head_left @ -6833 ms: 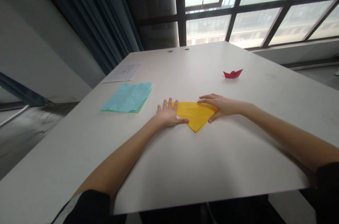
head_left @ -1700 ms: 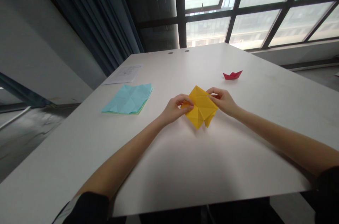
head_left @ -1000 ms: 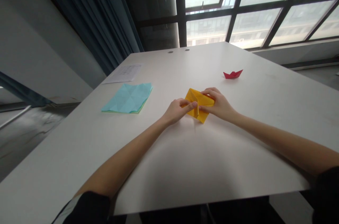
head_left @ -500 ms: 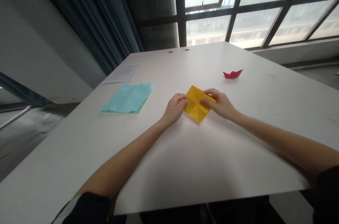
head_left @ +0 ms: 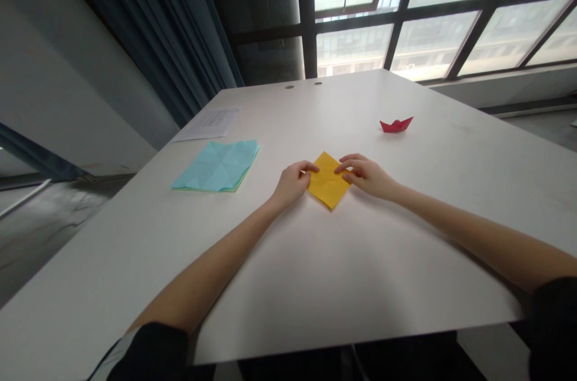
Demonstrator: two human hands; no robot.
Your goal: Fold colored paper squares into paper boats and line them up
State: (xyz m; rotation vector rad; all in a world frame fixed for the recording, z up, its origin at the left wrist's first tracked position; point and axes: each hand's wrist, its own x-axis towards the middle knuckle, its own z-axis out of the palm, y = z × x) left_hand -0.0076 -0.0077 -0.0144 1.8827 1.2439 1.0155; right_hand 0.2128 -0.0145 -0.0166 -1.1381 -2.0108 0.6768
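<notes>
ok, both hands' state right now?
Left hand: holding the yellow paper by its left corner.
Right hand: touching the paper's right side; grip can't be told.

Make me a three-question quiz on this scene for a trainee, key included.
1. True or false: the red paper boat sits nearer the right hand than the left hand.
2. Fill in: the top sheet of the paper stack is ____ in colour.
3. What are both hands touching?
A) the red paper boat
B) the yellow folded paper
C) the paper stack

Key: 1 true; 2 light blue; 3 B.
</notes>
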